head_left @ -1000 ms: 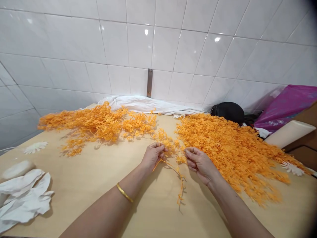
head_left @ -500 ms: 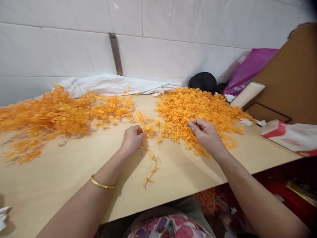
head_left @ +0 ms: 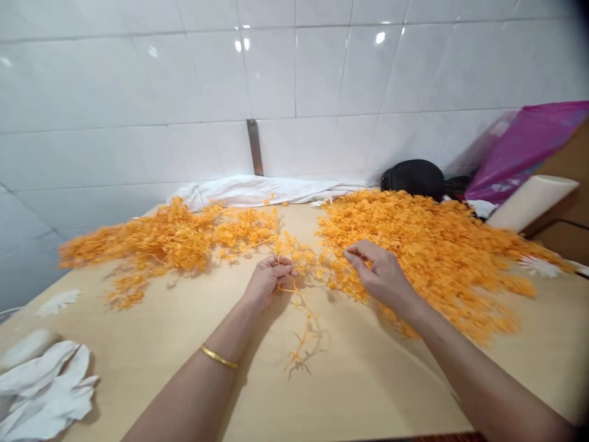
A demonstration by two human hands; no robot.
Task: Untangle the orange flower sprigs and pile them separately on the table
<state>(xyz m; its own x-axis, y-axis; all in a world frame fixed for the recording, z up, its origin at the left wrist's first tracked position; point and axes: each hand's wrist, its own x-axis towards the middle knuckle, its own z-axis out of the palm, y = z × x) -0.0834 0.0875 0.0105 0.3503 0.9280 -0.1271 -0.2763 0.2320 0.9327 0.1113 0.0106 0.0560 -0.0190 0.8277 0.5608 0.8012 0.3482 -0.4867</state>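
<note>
My left hand (head_left: 269, 281) is closed in a pinch on a thin orange artificial plant stem (head_left: 307, 312). The stem's mostly bare end curves down over the table toward me, while a leafy part lies beyond my fingers. My right hand (head_left: 384, 276) hovers at the near left side of a large orange pile of foliage (head_left: 423, 242). Its thumb and fingertips are drawn together; anything between them is too small to make out. Left of my left hand spreads a looser orange bunch (head_left: 170, 242), with sprigs reaching toward the pile.
White cloth (head_left: 239, 190) lies along the tiled wall, with a black case (head_left: 413, 178) at its right. A purple bag (head_left: 524, 150) and a cream roll (head_left: 534, 201) stand at the right. Crumpled white fabric (head_left: 50, 390) and a white petal piece (head_left: 59, 302) lie at left.
The view has swung left and upward, bringing the white fabric at the left into sight. My left hand still grips the stem, and my right hand stays by the pile, fingers together.
</note>
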